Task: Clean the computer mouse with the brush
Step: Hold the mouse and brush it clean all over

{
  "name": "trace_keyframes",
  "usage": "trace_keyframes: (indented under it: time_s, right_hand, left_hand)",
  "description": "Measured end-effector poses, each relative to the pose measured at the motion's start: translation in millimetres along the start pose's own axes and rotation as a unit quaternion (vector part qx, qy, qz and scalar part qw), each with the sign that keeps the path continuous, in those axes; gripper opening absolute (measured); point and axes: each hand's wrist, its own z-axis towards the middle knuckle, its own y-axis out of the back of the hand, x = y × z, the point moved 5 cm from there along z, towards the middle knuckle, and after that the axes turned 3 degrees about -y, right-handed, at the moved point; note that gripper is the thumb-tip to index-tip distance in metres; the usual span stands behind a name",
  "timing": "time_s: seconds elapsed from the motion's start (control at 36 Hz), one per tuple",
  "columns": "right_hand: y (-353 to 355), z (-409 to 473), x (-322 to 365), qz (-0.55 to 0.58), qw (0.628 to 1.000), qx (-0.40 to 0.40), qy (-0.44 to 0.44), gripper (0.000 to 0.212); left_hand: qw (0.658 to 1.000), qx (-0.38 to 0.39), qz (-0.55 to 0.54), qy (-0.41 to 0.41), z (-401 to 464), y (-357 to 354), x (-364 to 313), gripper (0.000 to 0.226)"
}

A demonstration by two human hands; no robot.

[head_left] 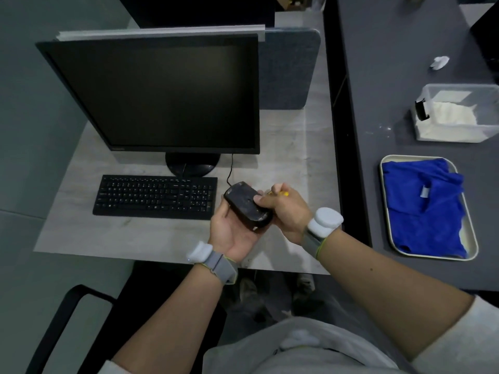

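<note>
Black wired plastic mouse point(247, 205) upturned in our cupped left hand point(232, 233), exposing its underside; right hand point(283, 209) fisted around yellow-handled brush point(282, 193).

No text can be read with any certainty. The monitor point(154, 93) carries a small mark on the lower left corner of its bezel, but it is too blurred to make out as letters. The keyboard point(155, 197) shows pale legends on its keys, all too small to tell apart. The blue cloth point(421, 206) in the tray point(471, 249) has a small grey tag sewn on, with no lettering that can be made out. The underside of the mouse point(247, 207) shows only pale smudges, no legible label.
</note>
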Motion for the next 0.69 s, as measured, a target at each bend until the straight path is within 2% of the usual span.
trace_keyframes:
  time_s: [0.11, 0.22, 0.31, 0.39, 0.56, 0.69]
  right_hand:
    - [1.2, -5.0, -4.1, -0.143, 0.988, -0.021, 0.06, 0.046]
    - [4.2, -12.7, 6.6, -0.346, 0.929, -0.054, 0.119, 0.042]
    - [5.6, -18.1, 19.9, -0.418, 0.894, -0.07, 0.146, 0.037]
    - [9.8, -18.3, 34.6, -0.426, 0.886, -0.093, 0.159, 0.033]
    - [18.2, -24.4, 55.5, -0.373, 0.908, -0.091, 0.17, 0.055]
    - [16.6, -27.1, 51.5, -0.313, 0.928, -0.078, 0.186, 0.045]
  left_hand:
    - [1.0, 0.009, -0.021, 0.02, 2.0, -0.2, 4.6, 0.064]
    - [0.999, -0.008, -0.001, 0.035, 1.3, 8.2, 7.4, 0.069]
    - [0.999, -0.016, 0.023, 0.04, 2.0, 11.5, 9.3, 0.063]
    - [0.999, -0.017, 0.029, 0.04, 2.4, 13.4, 8.8, 0.058]
    - [0.996, -0.064, 0.052, 0.02, 12.1, 31.8, 0.7, 0.058]
    - [0.994, -0.096, 0.044, 0.023, 17.7, 46.0, -1.7, 0.063]
